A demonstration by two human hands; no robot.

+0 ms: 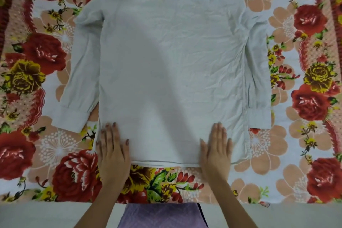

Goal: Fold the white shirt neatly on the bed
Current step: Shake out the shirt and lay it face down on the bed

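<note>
The white shirt point(166, 57) is best smoothed from hem outward; left hand point(112, 146) and right hand point(217, 146) are pressed flat, grasping nothing

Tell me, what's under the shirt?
The shirt lies flat on the flowery bedsheet, which shows all around it. Whatever is directly beneath it is covered. Both hands press its hem.

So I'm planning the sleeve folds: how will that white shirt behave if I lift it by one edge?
The wrinkled white cotton-like shirt will probably flop and drape, since its fine creases suggest thin, soft cloth. It is likely light. On the floral bedsheet it may drag and bunch rather than slide, so the flat left hand and right hand help pin it.
</note>
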